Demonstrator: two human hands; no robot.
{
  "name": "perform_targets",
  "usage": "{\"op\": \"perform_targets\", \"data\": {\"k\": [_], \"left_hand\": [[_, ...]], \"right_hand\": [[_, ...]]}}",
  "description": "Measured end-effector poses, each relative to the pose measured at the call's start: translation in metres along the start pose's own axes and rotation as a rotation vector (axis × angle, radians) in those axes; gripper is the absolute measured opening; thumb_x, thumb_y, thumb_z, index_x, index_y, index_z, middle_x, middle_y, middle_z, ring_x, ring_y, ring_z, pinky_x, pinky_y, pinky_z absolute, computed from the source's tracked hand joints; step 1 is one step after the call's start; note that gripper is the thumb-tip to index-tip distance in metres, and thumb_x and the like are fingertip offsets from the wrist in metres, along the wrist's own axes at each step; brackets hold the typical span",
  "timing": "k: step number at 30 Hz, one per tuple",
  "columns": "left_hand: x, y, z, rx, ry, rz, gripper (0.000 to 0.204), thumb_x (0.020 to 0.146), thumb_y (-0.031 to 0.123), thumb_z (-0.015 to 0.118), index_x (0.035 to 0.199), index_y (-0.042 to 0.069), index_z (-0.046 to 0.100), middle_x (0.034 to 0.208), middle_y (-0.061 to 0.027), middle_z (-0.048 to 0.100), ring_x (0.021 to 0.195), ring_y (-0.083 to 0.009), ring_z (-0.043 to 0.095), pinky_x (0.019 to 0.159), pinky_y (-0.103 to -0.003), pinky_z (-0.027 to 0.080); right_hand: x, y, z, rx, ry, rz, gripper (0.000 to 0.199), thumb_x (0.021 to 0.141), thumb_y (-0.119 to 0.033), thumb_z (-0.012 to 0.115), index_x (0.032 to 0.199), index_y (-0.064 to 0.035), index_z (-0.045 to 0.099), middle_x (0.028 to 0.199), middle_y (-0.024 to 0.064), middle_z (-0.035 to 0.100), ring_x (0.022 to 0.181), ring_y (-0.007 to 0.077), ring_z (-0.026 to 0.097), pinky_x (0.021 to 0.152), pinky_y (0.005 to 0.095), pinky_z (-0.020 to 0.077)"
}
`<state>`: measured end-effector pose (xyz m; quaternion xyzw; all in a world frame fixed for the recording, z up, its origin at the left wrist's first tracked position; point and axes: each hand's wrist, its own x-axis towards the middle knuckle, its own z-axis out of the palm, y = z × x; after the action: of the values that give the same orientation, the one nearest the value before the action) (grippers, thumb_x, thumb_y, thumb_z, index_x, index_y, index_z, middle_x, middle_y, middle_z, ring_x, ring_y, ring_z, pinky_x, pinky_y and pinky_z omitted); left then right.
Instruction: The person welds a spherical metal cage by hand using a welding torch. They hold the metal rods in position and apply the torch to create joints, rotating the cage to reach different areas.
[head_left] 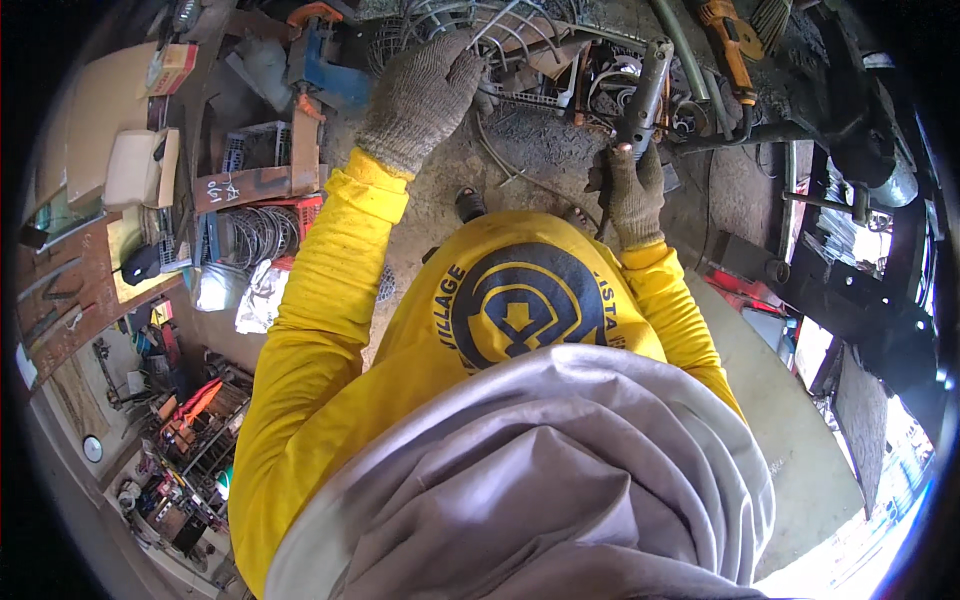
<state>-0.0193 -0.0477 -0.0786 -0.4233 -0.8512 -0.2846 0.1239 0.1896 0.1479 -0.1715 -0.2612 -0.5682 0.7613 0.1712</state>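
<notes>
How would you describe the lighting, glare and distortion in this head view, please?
Head view: strong fisheye bending with a black rim; daylight blown out at lower right; the left hand and the right hand holding the angle grinder are evenly lit and fairly sharp.

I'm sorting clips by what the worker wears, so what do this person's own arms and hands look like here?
Both arms are covered by long, bright yellow sleeves, slightly smudged, ending in ribbed cuffs. The left hand and right hand each wear a knitted work glove in grey-brown, worn and dirty-looking, reaching to the wrist. No bare part shows, and no watch or band is visible.
</notes>
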Motion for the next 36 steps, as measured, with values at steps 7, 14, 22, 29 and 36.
{"op": "perform_targets", "data": {"k": [7,14,22,29,36], "left_hand": [[0.003,0.018,-0.009,-0.031,-0.154,-0.214,0.035,0.098,0.031,0.063,0.119,0.003,0.068,0.108,-0.0197,0.072,0.1,-0.0353,0.07,0.086,-0.04,0.055],[0.003,0.011,-0.008,0.018,-0.105,-0.135,0.033,0.098,0.03,0.063,0.117,0.004,0.068,0.102,-0.0178,0.073,0.093,-0.0351,0.072,0.08,-0.04,0.055],[0.0,0.02,-0.008,0.009,-0.078,-0.1,0.029,0.098,0.029,0.061,0.114,0.007,0.069,0.096,-0.0196,0.072,0.086,-0.0382,0.07,0.074,-0.045,0.056],[0.002,0.019,-0.008,0.071,-0.145,-0.107,0.035,0.098,0.03,0.062,0.123,0.005,0.067,0.112,-0.0178,0.072,0.1,-0.034,0.07,0.086,-0.04,0.055],[-0.001,0.016,-0.008,0.048,-0.146,-0.114,0.036,0.098,0.03,0.063,0.123,0.004,0.067,0.116,-0.0184,0.07,0.106,-0.0343,0.069,0.091,-0.039,0.054]], "right_hand": [[0.001,0.006,-0.003,-0.077,0.012,0.0,0.037,0.1,-0.035,0.063,0.114,-0.0028,0.053,0.081,0.0081,0.063,0.061,0.0158,0.063,0.053,0.0289,0.0538],[0.001,0.009,-0.009,-0.107,0.002,-0.03,0.04,0.099,-0.037,0.064,0.116,-0.0024,0.053,0.081,0.0075,0.063,0.062,0.0161,0.063,0.053,0.0291,0.0539],[0.007,0.018,-0.006,-0.191,0.072,-0.204,0.051,0.094,-0.043,0.07,0.121,-0.0012,0.057,0.088,0.0064,0.066,0.072,0.0132,0.062,0.063,0.028,0.0522],[0.024,0.006,0.004,-0.098,0.064,-0.146,0.054,0.094,-0.04,0.07,0.124,0.002,0.056,0.096,0.0093,0.067,0.083,0.0156,0.063,0.076,0.0308,0.0523],[0.019,0.019,-0.012,-0.203,0.023,-0.143,0.054,0.096,-0.039,0.067,0.128,0.003,0.054,0.097,0.0116,0.067,0.088,0.0185,0.064,0.08,0.0326,0.0517]]}}
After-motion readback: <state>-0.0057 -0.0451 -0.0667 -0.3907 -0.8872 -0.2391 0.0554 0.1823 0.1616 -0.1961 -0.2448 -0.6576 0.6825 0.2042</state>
